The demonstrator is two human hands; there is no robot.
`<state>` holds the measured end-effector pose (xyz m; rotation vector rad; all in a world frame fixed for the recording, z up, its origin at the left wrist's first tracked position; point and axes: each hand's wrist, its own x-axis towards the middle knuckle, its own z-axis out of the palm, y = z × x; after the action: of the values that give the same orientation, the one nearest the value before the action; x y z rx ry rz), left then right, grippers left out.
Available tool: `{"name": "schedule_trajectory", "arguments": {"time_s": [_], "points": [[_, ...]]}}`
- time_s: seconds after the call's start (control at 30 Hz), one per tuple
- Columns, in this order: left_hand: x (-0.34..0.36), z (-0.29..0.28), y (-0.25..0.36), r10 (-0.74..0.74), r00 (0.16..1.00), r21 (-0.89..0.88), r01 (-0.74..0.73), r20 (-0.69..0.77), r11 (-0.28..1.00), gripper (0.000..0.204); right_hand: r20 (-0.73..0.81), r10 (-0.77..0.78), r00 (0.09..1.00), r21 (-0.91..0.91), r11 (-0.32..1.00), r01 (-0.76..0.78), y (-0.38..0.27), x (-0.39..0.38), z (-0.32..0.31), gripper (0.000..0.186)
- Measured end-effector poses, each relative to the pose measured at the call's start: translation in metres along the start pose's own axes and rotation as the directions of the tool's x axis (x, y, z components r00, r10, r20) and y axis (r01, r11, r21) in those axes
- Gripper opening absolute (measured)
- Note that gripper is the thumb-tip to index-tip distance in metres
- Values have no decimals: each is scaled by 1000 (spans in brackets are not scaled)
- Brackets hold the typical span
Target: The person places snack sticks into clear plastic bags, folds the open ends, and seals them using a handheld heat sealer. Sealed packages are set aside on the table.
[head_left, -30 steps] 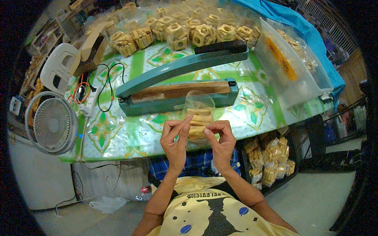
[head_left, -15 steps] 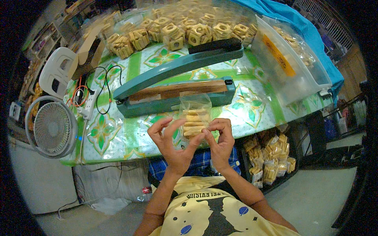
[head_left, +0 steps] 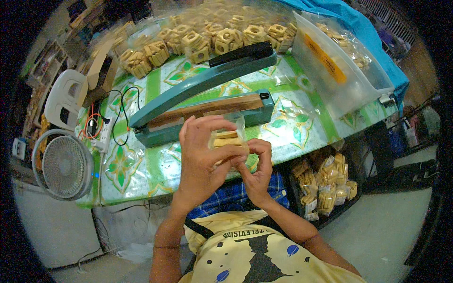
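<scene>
so left hand (head_left: 200, 153) clamped on a clear bag (head_left: 228, 136) of yellow sticks over the tabletop (head_left: 163, 181), right hand (head_left: 258, 170) pinching its other side, dark lettering (head_left: 250, 232) on the yellow shirt (head_left: 214, 254), then an orange label (head_left: 325, 59) on a cloudy bin (head_left: 330, 96)

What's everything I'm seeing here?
Table: one, green-white, centre
Bag: one, clear, table's near edge
Sealer: one, teal, centre
Bagged pieces: many, tan, table's far side
Bin: one, translucent, table's right
Cloth: one, blue, behind bin
Fan: one, grey, left
Chair: one, white, left
Carton: one, brown, upper left
Power strip: one, white, table's left
Cables: several, black, orange, left
Lower bags: several, tan, below table
Shirt: one, yellow, bottom
Left hand, right hand: two, bare, at bag
</scene>
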<state>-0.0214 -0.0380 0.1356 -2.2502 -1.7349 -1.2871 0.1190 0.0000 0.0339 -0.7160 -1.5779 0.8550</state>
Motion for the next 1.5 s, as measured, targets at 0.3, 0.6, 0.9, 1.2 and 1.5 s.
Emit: {"name": "schedule_trajectory", "arguments": {"time_s": [0.3,0.6,0.9,1.2,1.5], "points": [[5,3,7,65,992,174,-84,112,981,14,-61,66,996,120,991,-58,0,-2,3,31],[9,-1,-2,61,991,36,-66,121,997,18,5,18,1000,52,999,-18,4,-4,-2,22],[25,-10,3,109,970,10,-114,217,993,18,-65,-47,997,-102,994,40,-11,2,-5,26],[35,-8,8,211,929,163,-269,303,949,16,-22,-56,998,-46,997,55,-11,-2,-7,17],[17,-14,-12,242,942,-29,-242,233,970,21,28,-34,999,-69,997,36,-15,11,-7,11]]}}
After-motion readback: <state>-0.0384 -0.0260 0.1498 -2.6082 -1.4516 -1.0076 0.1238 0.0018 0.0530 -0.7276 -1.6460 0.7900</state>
